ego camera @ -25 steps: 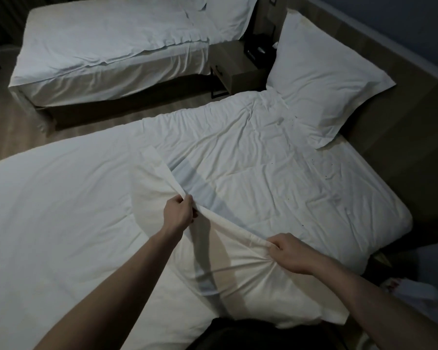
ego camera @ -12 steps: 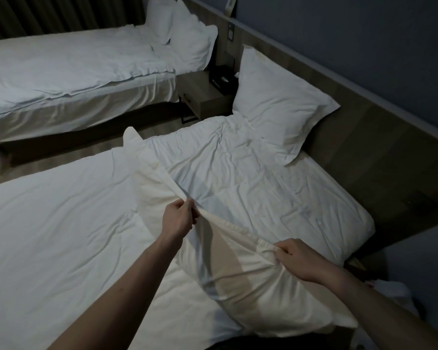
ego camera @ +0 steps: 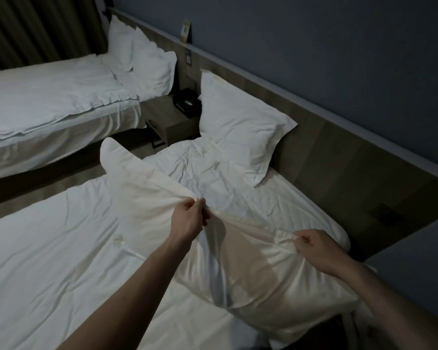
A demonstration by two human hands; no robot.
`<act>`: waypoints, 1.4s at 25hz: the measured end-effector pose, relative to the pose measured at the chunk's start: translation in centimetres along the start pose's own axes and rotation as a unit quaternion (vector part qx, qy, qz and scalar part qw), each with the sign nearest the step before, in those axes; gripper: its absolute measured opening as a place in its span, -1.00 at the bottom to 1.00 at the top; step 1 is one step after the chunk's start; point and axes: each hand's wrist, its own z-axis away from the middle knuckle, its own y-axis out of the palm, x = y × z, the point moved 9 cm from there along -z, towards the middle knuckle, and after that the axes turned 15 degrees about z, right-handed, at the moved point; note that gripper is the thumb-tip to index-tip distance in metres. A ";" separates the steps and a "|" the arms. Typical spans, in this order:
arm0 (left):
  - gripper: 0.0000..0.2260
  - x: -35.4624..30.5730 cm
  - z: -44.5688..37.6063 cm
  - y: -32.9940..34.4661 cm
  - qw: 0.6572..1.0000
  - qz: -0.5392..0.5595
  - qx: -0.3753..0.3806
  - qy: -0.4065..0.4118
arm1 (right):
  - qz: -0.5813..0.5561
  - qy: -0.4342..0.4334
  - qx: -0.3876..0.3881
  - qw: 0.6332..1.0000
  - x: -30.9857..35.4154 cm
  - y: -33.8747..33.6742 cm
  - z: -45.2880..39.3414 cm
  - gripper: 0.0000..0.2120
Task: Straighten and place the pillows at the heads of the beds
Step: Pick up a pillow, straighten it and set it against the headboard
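Pillow (ego camera: 238,261): lower centre, on the near bed (ego camera: 48,248).
Left hand (ego camera: 189,218): fingers pinching its upper edge.
Right hand (ego camera: 316,248): fingers pinching the edge too.
Advice: lift evenly, set beside headboard pillow (ego camera: 238,127).

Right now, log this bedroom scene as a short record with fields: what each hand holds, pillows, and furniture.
left hand: left hand pinches the held pillow
right hand: right hand pinches the same pillow's edge
near bed pillow: leaning pillow against the headboard
far bed: two pillows at its head
between beds: nightstand
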 end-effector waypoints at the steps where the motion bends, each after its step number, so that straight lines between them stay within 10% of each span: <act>1: -0.69 0.0 -0.7 2.1 1.000 -0.004 0.006 -0.002 | -0.002 0.007 -0.010 1.000 -1.9 -0.9 -1.1 -0.71; 24: -0.67 4.6 -19.0 47.7 0.976 -0.051 0.157 -0.139 | -0.027 0.155 -0.245 0.957 -31.7 -12.6 -18.0 -0.80; 35: -0.65 10.3 -22.9 58.5 0.945 -0.132 0.221 -0.203 | 0.001 0.218 -0.195 0.956 -40.6 -13.2 -21.0 -0.79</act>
